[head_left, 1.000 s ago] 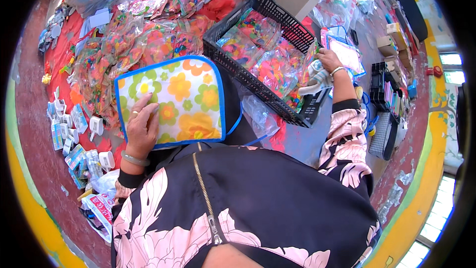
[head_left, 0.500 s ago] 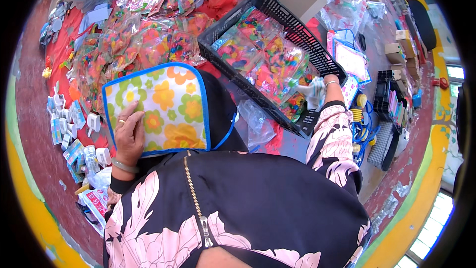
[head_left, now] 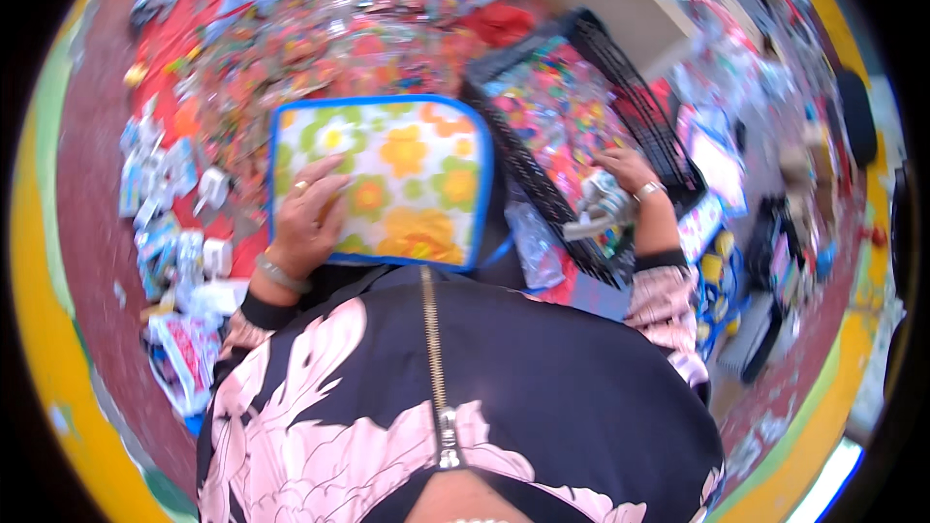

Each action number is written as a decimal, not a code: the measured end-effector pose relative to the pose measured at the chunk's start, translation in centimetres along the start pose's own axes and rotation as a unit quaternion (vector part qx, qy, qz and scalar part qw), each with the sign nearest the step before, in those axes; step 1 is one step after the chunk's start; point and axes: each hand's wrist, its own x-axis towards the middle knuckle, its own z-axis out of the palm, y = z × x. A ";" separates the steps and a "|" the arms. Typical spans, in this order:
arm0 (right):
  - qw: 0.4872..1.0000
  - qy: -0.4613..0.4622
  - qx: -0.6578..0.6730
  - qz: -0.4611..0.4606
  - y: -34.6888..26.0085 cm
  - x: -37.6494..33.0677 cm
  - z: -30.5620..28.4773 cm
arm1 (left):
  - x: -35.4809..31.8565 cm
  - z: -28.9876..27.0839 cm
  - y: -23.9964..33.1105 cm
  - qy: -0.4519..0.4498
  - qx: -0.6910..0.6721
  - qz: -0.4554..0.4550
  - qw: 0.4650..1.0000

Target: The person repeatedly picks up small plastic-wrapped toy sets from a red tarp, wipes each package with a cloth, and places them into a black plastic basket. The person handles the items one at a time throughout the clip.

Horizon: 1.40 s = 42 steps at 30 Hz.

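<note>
Here, left hand (head_left: 308, 216) on floral pouch (head_left: 407, 174).

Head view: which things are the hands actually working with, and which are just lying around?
In hand:
left hand flat on the blue-edged flowered fabric pouch
right hand at the black plastic crate, by a clear wrapped packet

Lying about:
small white packets
red cloth

**Flowered pouch and a clear packet over a black crate**

A flat, rounded-cornered pouch (head_left: 387, 179) lay face up in front of the person. It was pale, printed with orange and yellow flowers and green leaves, and edged in blue piping. To its right, a small crumpled clear plastic packet (head_left: 599, 208) sat at the near edge of a black slatted crate (head_left: 620, 68), which stood tilted and was filled with colourful packets.
</note>
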 end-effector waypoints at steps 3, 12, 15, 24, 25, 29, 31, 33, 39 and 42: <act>0.969 0.180 0.164 -0.037 -10.8 -0.9 -1.9 | -0.1 -2.4 -0.3 0.072 0.009 0.035 0.997; 0.871 0.275 -0.084 -0.398 -34.4 -2.1 2.8 | -5.7 -5.9 -11.5 0.297 -0.116 -0.226 0.920; 0.881 0.106 -0.245 -0.391 -34.6 0.0 7.6 | -9.0 -4.6 -19.0 0.292 -0.136 -0.319 0.891; 0.880 0.167 -0.186 -0.404 -33.5 1.9 8.7 | -7.9 4.4 -30.9 0.201 -0.462 -0.559 0.659; 0.882 0.166 -0.182 -0.402 -33.5 2.0 8.7 | -6.6 5.3 -31.6 0.201 -0.479 -0.562 0.644; 0.891 0.165 -0.170 -0.387 -33.5 2.6 8.5 | -0.6 8.0 -34.4 0.214 -0.559 -0.572 0.561; 0.897 0.169 -0.167 -0.372 -33.4 2.8 8.3 | 2.8 8.9 -35.6 0.265 -0.589 -0.576 0.501; 0.902 0.169 -0.164 -0.361 -33.1 2.8 8.2 | 5.5 9.7 -36.9 0.284 -0.594 -0.571 0.490; 0.916 0.160 -0.164 -0.330 -32.8 2.5 7.5 | 10.1 15.3 -44.2 0.385 -0.639 -0.559 0.361; 0.920 0.165 -0.156 -0.321 -32.7 2.2 7.3 | 10.1 17.1 -48.1 0.362 -0.619 -0.574 0.396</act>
